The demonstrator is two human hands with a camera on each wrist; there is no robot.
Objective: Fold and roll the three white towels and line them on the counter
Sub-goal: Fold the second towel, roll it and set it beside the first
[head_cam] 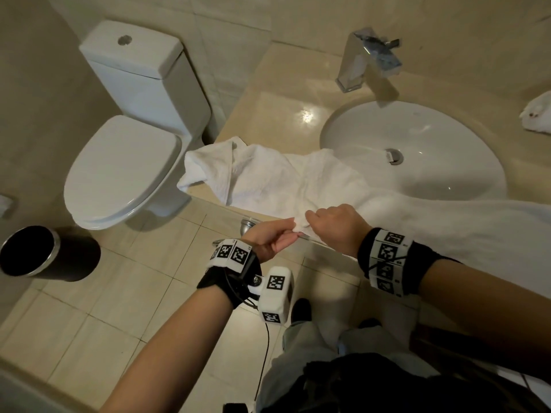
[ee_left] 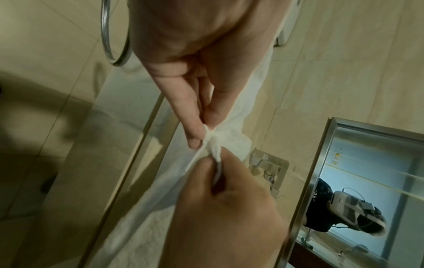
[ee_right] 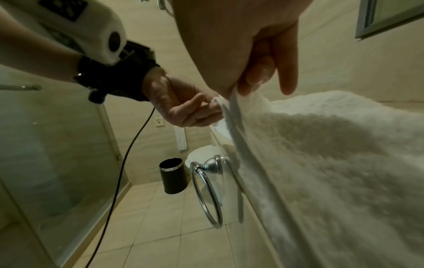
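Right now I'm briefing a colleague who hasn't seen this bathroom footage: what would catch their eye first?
First, the left hand and right hand meeting at the counter's front edge, both pinching one corner of a white towel that drapes over the edge to the right. Next, a crumpled towel on the counter left of the sink. The white toilet stands at far left.

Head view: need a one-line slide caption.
Both hands, left hand and right hand, pinch one corner of a white towel spread along the counter beside the sink.
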